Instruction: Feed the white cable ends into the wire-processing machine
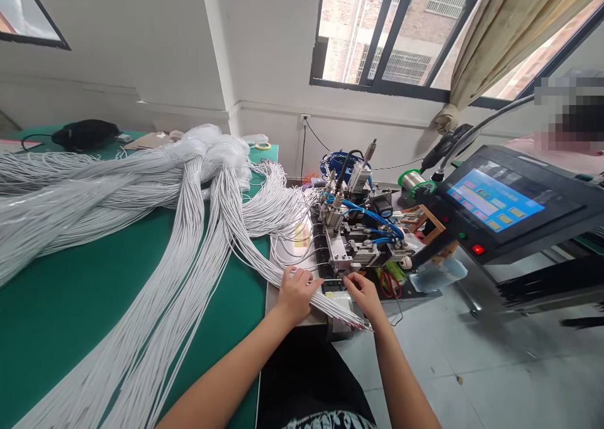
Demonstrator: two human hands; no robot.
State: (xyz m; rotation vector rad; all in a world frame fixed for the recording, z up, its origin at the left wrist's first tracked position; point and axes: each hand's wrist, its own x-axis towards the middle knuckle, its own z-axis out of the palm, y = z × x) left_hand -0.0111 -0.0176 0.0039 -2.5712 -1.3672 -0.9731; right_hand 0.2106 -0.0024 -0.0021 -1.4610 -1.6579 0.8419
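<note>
A single white cable (333, 280) runs crosswise between my two hands at the front of a benchtop machine (337, 253). My left hand (296, 295) rests over a bundle of white cables (257, 262), with thumb and fingers closed on the single cable. At the other end of that short stretch, my right hand (362, 292) pinches the cable between thumb and forefinger. Below my hands the bundle's loose ends (352, 319) fan out, reddish near the tips. Several cables curve from the left into the machine's dark front strip (322, 253).
More white cables (189, 290) spread over the green table (70, 328), some wrapped in clear plastic (207, 143). A touchscreen panel (500, 196) stands right of the machine. Behind it are a wire spool (415, 182) and a blue round feeder (344, 165). Another person is at the far right.
</note>
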